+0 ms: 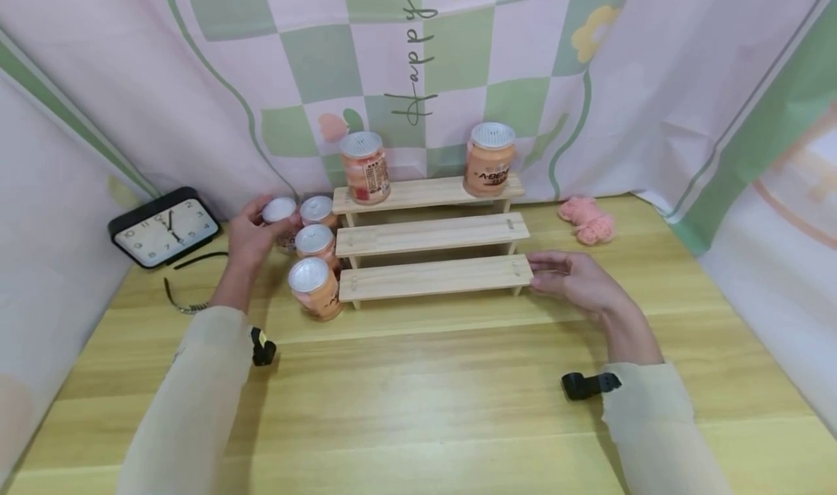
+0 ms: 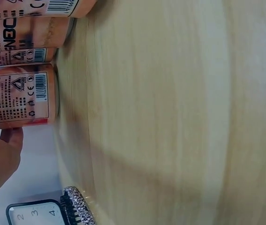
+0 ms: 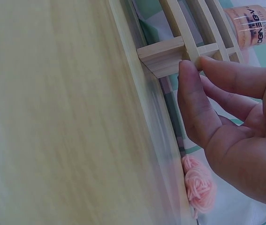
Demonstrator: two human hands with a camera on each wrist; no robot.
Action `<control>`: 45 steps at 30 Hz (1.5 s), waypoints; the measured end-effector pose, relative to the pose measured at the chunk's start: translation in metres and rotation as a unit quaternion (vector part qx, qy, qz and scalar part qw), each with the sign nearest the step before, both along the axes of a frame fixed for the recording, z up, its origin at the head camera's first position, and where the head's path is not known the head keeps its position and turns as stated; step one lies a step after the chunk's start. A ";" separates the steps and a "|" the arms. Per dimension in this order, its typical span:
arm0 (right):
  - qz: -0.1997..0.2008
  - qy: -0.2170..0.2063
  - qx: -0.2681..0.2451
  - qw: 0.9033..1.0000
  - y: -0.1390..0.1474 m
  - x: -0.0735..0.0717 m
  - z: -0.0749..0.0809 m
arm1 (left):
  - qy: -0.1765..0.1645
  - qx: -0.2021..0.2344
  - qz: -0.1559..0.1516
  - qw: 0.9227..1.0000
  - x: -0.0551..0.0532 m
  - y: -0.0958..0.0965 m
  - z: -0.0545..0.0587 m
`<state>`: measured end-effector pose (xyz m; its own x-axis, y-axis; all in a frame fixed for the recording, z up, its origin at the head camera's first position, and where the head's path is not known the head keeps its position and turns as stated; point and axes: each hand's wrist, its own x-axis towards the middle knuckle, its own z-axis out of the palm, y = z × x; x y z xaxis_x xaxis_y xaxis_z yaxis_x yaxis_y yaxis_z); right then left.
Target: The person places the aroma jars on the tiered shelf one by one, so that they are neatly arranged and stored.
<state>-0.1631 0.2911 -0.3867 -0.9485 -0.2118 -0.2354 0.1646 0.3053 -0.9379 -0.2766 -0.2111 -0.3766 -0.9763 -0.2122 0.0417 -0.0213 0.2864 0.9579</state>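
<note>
At the back left, my left hand [image 1: 247, 239] grips a pinkish-orange can [image 1: 280, 209] with a pale ridged lid. In the left wrist view that can [image 2: 18, 99] shows its printed label and barcode, its base at or near the tabletop. Three similar cans [image 1: 322, 300] cluster beside it, left of a three-tier wooden shelf [image 1: 434, 278]. My right hand [image 1: 582, 280] pinches the right end of the shelf's lowest tier between thumb and fingers. On the top tier stand two more cans, one at the left [image 1: 366, 169] and one at the right [image 1: 489, 161].
A black-framed clock [image 1: 166, 227] leans at the far left, with a dark spiral-trimmed band [image 1: 189, 307] near it. Pink yarn [image 1: 586, 220] lies right of the shelf. A checked curtain [image 1: 392, 59] hangs behind the wooden table [image 1: 418, 400].
</note>
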 end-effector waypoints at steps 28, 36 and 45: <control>0.000 -0.004 -0.009 1.000 -0.001 0.000 -0.003 | 0.049 0.066 0.009 0.997 0.040 -0.020 0.041; 0.001 0.001 0.000 1.000 -0.001 0.001 -0.002 | 0.076 0.077 -0.041 0.993 0.057 -0.014 0.062; -0.001 0.004 0.012 1.000 -0.001 0.000 -0.001 | 0.117 0.064 -0.073 0.988 0.068 0.012 0.080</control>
